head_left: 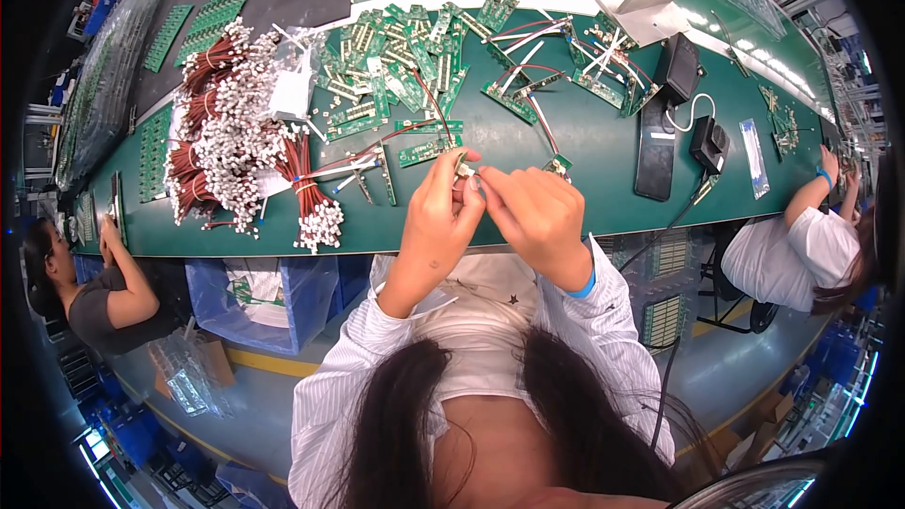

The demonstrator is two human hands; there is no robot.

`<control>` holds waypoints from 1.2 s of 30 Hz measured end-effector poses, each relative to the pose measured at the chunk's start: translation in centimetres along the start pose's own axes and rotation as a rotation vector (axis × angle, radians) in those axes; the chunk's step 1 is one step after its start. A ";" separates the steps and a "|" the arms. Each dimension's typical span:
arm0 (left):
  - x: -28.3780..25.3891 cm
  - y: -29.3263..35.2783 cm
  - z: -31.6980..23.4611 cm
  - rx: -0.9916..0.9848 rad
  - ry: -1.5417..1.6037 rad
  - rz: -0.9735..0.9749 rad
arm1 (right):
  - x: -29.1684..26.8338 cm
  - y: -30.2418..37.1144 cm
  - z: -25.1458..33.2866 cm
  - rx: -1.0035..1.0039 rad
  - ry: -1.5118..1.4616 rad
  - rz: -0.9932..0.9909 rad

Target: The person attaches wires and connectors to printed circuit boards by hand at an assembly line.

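Observation:
My left hand [436, 219] pinches a small green circuit board [462, 168] with a white connector between thumb and forefinger, above the table's near edge. My right hand [541, 217] meets it fingertip to fingertip, its thumb and forefinger pressed together. Whatever the right fingers grip is too small and covered to make out. Just beyond the left fingers lie narrow green boards [420, 153], and a dark red wire [432, 94] runs down toward them. Next to the right hand rests a small board [558, 164] with red and white leads.
A pile of green circuit boards [382, 85] lies ahead; bundles of red wires with white plugs [306, 190] are to the left. At right are a black phone-like slab [654, 155], a black adapter [709, 145] and a metal stand [641, 9]. Co-workers [104, 292] sit at both sides.

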State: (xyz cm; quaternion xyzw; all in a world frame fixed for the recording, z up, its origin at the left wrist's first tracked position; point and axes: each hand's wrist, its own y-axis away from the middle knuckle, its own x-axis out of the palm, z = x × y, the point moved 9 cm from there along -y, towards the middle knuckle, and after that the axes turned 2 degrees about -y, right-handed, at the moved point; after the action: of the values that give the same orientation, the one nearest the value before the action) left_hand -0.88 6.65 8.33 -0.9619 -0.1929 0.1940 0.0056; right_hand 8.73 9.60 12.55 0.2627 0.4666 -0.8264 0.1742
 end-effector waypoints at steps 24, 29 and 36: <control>0.0 0.0 0.3 0.014 0.001 0.037 | 0.4 0.5 2.2 -0.267 0.264 0.014; 0.0 0.2 0.4 0.035 -0.016 -0.003 | 0.4 0.6 2.2 -0.277 0.236 0.016; 0.4 0.0 -0.1 0.027 0.007 0.026 | 0.2 1.0 1.9 -0.274 0.284 0.046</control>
State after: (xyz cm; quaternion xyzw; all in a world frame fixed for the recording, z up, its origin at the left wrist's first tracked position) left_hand -0.46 6.79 8.23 -0.9648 -0.1778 0.1931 0.0168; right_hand 8.58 7.47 12.55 0.3609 0.5886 -0.7056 0.1595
